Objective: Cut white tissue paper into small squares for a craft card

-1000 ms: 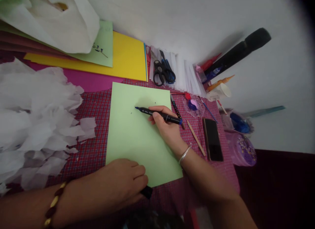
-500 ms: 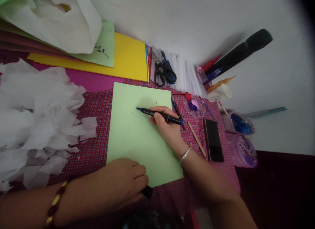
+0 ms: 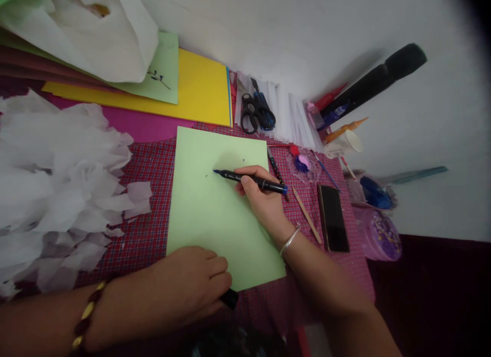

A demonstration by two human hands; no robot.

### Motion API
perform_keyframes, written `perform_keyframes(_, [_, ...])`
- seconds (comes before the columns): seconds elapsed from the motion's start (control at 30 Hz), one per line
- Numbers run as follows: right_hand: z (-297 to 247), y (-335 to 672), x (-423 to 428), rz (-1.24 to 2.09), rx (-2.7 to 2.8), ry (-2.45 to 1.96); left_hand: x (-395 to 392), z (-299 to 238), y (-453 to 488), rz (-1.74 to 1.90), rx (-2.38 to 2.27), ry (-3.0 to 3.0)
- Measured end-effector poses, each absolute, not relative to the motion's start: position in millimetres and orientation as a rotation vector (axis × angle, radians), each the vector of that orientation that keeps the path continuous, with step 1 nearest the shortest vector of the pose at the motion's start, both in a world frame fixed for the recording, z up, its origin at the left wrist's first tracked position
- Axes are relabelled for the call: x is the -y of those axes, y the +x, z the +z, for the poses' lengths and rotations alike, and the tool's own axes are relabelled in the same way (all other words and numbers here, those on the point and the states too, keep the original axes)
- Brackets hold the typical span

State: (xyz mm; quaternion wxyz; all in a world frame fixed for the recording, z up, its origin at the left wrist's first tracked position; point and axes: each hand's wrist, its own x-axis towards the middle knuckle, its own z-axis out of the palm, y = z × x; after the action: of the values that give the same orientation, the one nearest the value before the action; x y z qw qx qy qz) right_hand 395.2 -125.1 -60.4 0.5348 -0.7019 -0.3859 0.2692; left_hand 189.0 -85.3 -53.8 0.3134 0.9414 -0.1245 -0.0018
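Note:
A light green sheet of paper (image 3: 215, 208) lies on the red checked cloth (image 3: 146, 229) in front of me. My right hand (image 3: 261, 198) is closed on a black marker (image 3: 251, 180) with a blue tip; the tip points left just over the middle of the sheet, near a few small dark dots. My left hand (image 3: 192, 280) rests on the sheet's near edge, fingers curled round a small black thing (image 3: 230, 298), probably the marker's cap.
White tissue pieces (image 3: 57, 183) are heaped at the left. Yellow and pink card (image 3: 199, 91) lies behind, with scissors (image 3: 255, 114) beside it. To the right are a phone (image 3: 333, 218), a wooden stick (image 3: 306, 215), a paint dish (image 3: 303, 163), brushes, a cup and a purple tub (image 3: 378, 233).
The marker tip and my right hand have shifted slightly to the right on the sheet. My left hand has stayed put.

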Motion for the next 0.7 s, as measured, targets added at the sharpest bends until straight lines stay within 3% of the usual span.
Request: perform_keyframes(0.7, [-64.8,398.9,125.2,0.648,0.857,-1.518,84.1,-54.4,189.5,-0.04,0.331,2.481])
